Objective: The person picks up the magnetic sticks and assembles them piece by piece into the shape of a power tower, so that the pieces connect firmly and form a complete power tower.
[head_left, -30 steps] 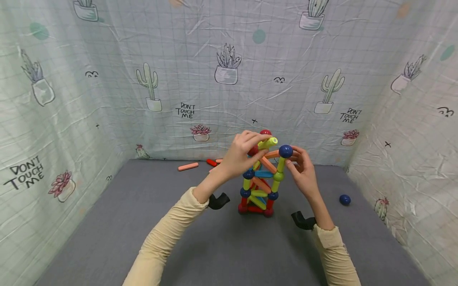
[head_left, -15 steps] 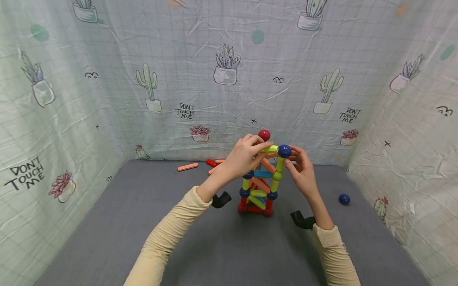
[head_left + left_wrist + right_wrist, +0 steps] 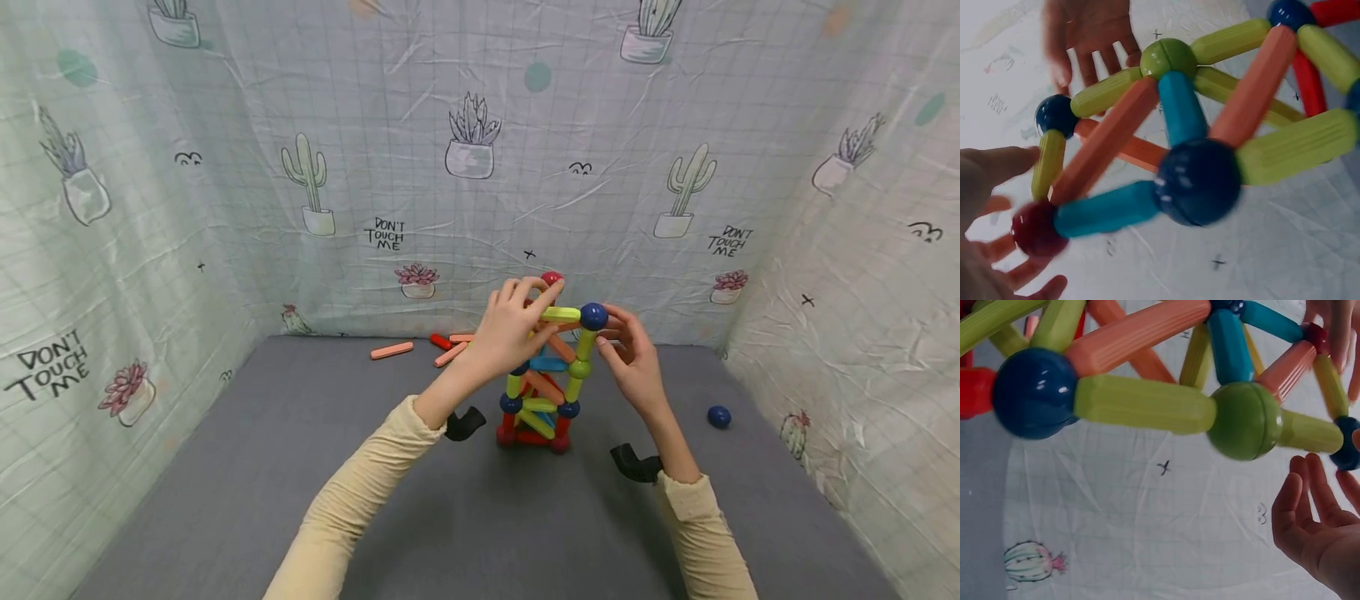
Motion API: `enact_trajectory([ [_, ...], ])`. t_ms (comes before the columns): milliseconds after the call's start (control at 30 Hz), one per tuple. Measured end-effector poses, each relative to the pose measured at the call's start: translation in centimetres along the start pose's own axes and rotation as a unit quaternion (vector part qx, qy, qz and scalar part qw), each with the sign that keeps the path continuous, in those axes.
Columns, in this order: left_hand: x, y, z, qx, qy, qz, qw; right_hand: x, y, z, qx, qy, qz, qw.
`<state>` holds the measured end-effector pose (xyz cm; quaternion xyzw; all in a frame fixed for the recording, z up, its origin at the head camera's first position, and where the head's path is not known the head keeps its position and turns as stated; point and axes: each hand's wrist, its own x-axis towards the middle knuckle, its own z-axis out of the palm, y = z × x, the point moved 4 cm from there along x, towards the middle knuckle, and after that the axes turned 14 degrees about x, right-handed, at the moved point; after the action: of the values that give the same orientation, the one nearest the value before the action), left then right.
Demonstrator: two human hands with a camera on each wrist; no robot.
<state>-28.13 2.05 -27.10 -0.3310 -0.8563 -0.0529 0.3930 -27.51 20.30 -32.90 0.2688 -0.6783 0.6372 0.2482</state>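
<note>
A tall frame of magnetic rods and balls stands on the grey table, with a green ball partway up its right side. My left hand is at the top left, fingers spread about a red ball. One fingertip touches or nearly touches the yellow-green top rod. That rod meets a blue ball at the top right corner. Fingertips of my right hand pinch this blue ball from the right. Another red ball shows behind my left fingers. The left hand hides part of the frame.
Several loose orange rods and a red rod lie at the back, left of the frame. A single blue ball sits to the right. A patterned curtain encloses the back and sides.
My left hand has lowered the yellow-green rod from a tilt to level, its end now against the blue ball. Its fingers have since loosened from the rod. The right hand has stayed nearly still.
</note>
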Motion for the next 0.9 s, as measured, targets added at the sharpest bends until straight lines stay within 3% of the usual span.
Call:
enact_trajectory([
  [67,-1.2,-0.9,0.1,-0.068,0.041,-0.038,0.9962,-0.2,0.6,-0.1,-0.021,-0.01,0.031,0.9992],
  [133,-2.8,-1.7,0.7,-0.125,0.069,-0.083,0.9862,-0.5,1.3,-0.1,-0.045,-0.031,0.073,0.9958],
  [200,-4.4,-2.3,1.9,-0.162,0.063,-0.122,0.9771,-0.8,2.1,-0.1,-0.065,-0.062,0.114,0.9894],
  [267,-5.7,-2.4,3.5,-0.184,0.028,-0.146,0.9716,-1.1,2.7,0.0,-0.07,-0.093,0.145,0.9826],
  [333,-6.6,-2.4,4.9,-0.189,-0.013,-0.15,0.9705,-1.3,3.2,0.0,-0.065,-0.109,0.163,0.9784],
  [400,-7.1,-2.3,5.7,-0.192,-0.034,-0.143,0.9703,-1.4,3.5,0.2,-0.057,-0.115,0.166,0.9778],
  [567,-7.1,-3.0,6.1,-0.196,-0.018,-0.125,0.9723,-1.6,3.5,0.4,-0.053,-0.107,0.149,0.9816],
  [667,-6.9,-4.2,6.4,-0.207,-0.029,-0.126,0.9698,-2.0,3.0,0.9,-0.058,-0.107,0.134,0.9836],
  [900,-6.1,-7.6,8.0,-0.269,-0.068,-0.123,0.9527,-3.4,1.6,4.0,-0.052,-0.085,0.09,0.9909],
])
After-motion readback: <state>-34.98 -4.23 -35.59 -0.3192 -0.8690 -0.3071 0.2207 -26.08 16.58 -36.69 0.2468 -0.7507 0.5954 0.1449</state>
